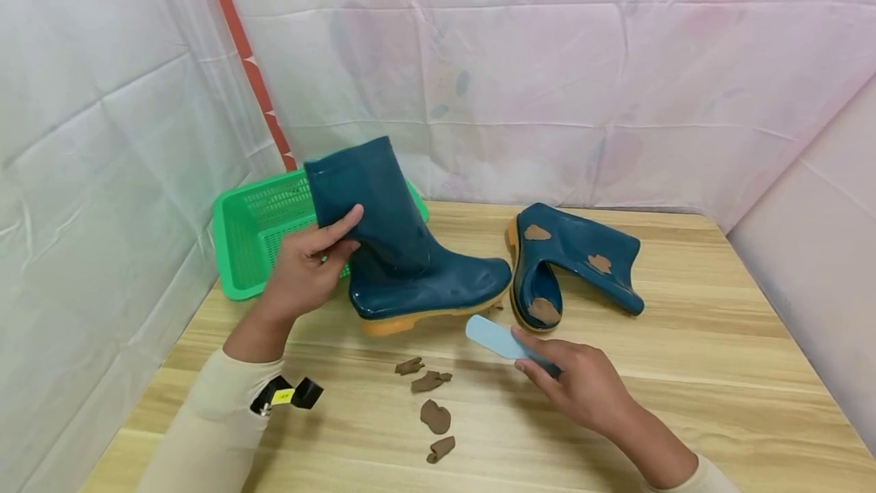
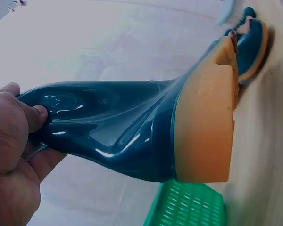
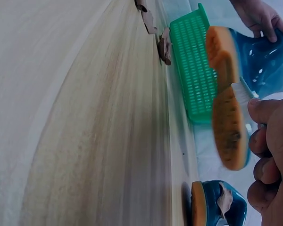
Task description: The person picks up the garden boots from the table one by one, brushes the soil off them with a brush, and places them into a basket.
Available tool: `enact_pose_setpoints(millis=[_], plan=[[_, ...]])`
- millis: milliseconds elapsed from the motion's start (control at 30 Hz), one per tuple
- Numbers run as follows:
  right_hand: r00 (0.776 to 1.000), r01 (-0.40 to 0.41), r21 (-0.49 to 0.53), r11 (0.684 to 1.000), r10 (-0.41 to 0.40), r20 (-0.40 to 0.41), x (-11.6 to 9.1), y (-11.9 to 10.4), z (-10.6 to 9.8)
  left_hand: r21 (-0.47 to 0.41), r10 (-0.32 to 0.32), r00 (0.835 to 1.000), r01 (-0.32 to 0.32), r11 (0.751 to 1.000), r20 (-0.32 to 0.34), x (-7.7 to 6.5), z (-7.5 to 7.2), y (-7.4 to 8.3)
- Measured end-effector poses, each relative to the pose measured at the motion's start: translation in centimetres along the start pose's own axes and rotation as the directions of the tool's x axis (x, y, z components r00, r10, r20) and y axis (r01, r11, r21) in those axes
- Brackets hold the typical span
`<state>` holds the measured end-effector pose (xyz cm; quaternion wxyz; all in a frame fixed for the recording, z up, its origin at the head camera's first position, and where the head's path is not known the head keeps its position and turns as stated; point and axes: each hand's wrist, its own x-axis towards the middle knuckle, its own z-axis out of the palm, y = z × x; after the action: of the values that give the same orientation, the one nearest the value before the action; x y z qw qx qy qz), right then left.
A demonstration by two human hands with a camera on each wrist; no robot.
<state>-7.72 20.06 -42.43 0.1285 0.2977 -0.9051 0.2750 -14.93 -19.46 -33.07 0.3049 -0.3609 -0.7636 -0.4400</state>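
Note:
My left hand (image 1: 308,268) grips the shaft of a dark teal rubber boot (image 1: 438,280), thumb and fingers pinching its back side. The boot is held upright over the table, toe to the right, and its orange sole (image 2: 203,127) faces the left wrist camera. A dark smudge marks the sole near the toe in the right wrist view. In my right hand (image 1: 582,383) is a light blue scrubbing brush (image 1: 498,338), its white bristles (image 3: 243,96) close to the sole. A second boot (image 1: 582,238) lies on its side, with brown patches (image 1: 599,262) stuck to it.
Several brown, mud-like pieces (image 1: 435,417) lie on the wooden table (image 1: 684,371) in front of the held boot. A green plastic basket (image 1: 236,249) stands behind my left hand, partly hidden by the boot. White cloth (image 1: 520,74) hangs around the back and sides.

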Motion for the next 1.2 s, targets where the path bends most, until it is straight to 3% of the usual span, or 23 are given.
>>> enact_pose_setpoints(millis=[133,333,567,767,1000,1200], plan=[[0.999,-0.004,-0.01,1.0,0.004,-0.036,-0.2,0.3,0.0,0.029,0.03,0.999,-0.029,0.999,-0.025,0.5,-0.3,0.8],[0.993,-0.006,0.022,1.0,0.008,-0.114,-0.4,0.3,0.0,0.065,0.047,0.999,-0.046,0.997,-0.007,0.9,-0.8,1.5],[1.0,0.029,0.074,0.997,-0.03,0.007,-1.2,0.1,0.2,0.055,0.013,1.0,-0.013,0.998,-0.009,0.4,-1.4,1.8],[0.985,0.016,0.027,1.0,-0.02,0.171,-1.8,0.4,0.2,-0.011,0.009,0.998,-0.01,1.0,-0.06,0.2,-1.9,2.1],[0.996,0.047,0.09,0.995,-0.054,0.076,-1.6,0.6,-0.3,-0.014,-0.009,0.994,0.007,1.0,-0.109,0.4,-2.2,2.2],[0.996,0.03,0.062,0.998,-0.035,0.08,-1.5,0.6,-0.2,0.017,-0.023,0.989,0.026,1.0,-0.143,0.7,-2.5,2.3]])
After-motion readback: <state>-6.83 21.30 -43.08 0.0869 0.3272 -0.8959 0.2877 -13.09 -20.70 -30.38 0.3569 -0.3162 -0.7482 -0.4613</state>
